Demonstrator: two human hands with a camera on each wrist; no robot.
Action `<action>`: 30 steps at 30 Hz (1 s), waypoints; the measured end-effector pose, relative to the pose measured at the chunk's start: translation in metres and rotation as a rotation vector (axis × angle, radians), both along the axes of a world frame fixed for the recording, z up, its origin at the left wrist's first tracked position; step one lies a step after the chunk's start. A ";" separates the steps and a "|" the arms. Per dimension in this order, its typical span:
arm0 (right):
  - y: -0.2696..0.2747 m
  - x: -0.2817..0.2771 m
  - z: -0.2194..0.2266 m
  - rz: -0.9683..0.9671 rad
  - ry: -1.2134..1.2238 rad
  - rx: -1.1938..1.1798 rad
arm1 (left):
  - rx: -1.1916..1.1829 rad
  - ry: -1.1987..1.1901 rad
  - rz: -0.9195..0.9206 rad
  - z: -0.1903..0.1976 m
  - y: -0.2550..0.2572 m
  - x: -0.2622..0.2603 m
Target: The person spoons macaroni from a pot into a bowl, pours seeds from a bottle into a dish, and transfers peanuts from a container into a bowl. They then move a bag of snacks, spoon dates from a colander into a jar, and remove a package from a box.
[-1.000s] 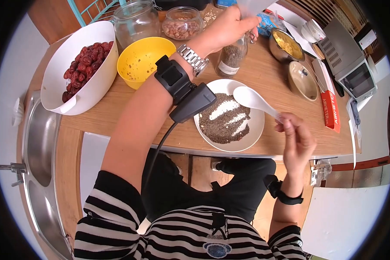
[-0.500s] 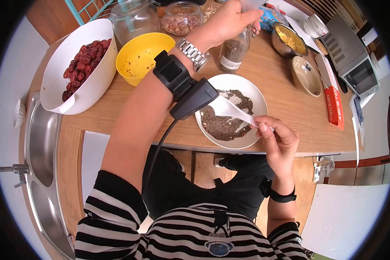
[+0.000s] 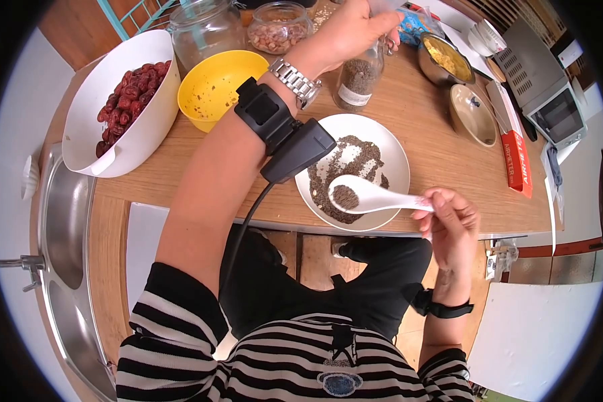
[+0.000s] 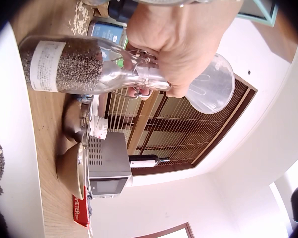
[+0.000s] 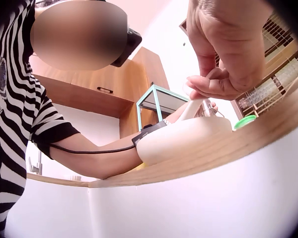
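My right hand [image 3: 451, 224] pinches the handle of a white spoon [image 3: 382, 199], whose bowl holds dark seeds above the near part of a white plate [image 3: 398, 157]. Dark seeds [image 3: 320, 175] lie spread on that plate with bare streaks between them. My left hand [image 3: 355, 33] is at the neck of a glass bottle [image 3: 360, 80] partly filled with dark seeds and labelled. In the left wrist view the left hand [image 4: 181, 42] grips the bottle neck, and a clear funnel [image 4: 213, 87] sits at its mouth. The right wrist view shows the right hand [image 5: 228, 49] pinching the spoon handle.
A yellow bowl [image 3: 211, 87], a white tub of red dates [image 3: 161, 50] and glass jars stand on the left. To the right are a beige bowl [image 3: 476, 120], a metal bowl [image 3: 430, 63] and a red box [image 3: 518, 164]. The sink [image 3: 63, 234] is far left.
The spoon went down into the seeds, then came up toward the near right with seeds in its bowl. The seeds on the plate have shifted. My left hand stays at the bottle.
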State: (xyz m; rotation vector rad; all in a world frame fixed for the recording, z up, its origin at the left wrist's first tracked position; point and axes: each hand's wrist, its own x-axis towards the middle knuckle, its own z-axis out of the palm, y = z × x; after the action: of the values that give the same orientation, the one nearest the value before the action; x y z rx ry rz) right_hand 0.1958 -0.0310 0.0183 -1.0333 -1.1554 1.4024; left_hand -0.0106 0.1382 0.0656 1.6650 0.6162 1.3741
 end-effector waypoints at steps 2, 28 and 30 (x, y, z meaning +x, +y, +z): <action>0.004 0.004 0.018 -0.042 -0.002 0.070 | 0.003 0.014 0.003 0.000 0.000 0.000; 0.108 -0.032 0.140 -0.308 -0.557 1.140 | 0.031 0.089 0.030 -0.003 -0.001 -0.003; 0.106 -0.029 0.138 -0.348 -0.621 1.253 | 0.038 0.116 0.020 -0.003 0.000 -0.004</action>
State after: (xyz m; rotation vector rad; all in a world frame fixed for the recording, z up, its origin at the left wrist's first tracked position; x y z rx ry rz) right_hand 0.1667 0.0748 0.1562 -0.6423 -1.7932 -0.0933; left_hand -0.0143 0.1380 0.0631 1.7823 0.6790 1.3178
